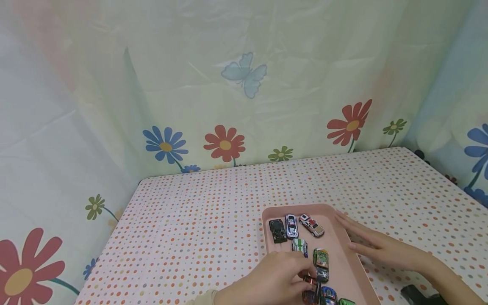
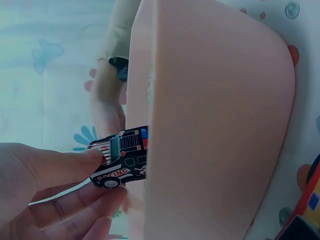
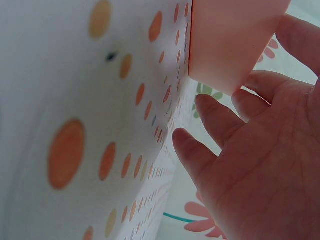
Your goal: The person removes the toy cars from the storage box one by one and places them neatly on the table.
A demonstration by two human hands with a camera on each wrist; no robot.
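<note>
A curtain printed with flowers (image 1: pixel 225 144) and a blue butterfly (image 1: pixel 245 75) hangs behind a bench (image 1: pixel 190 224) spread with a dotted cover. At lower centre of the frame, a person's left grip (image 1: pixel 270 277) pinches a black toy car (image 2: pixel 122 156), lettered "RACING", between thumb and fingers. The car is at the pink tray (image 1: pixel 364 273); in the left wrist view, the tray's wall covers one end of it, while in the head view the fingers largely hide it.

Just beyond the fingers, a green-and-orange car (image 1: pixel 321 256) sits against a dark car (image 1: pixel 322 275), with a blue car (image 1: pixel 328 295) and a bright green car (image 1: pixel 346 301) at the bottom edge, the latter cut off. Above the knuckles stands a green-and-white car (image 1: pixel 299 245), partly blocked by the hand. In the tray's upper left are a black vehicle (image 1: pixel 277 231) and a white-and-blue car (image 1: pixel 291 225); a white-and-red car (image 1: pixel 311 225) lies slanted beside them.

At right, the right grip (image 1: pixel 385 250) is loosely spread, fingers against the tray's outer side. A dark object (image 1: pixel 421 295) lies near that forearm at lower right, cropped by the frame.
</note>
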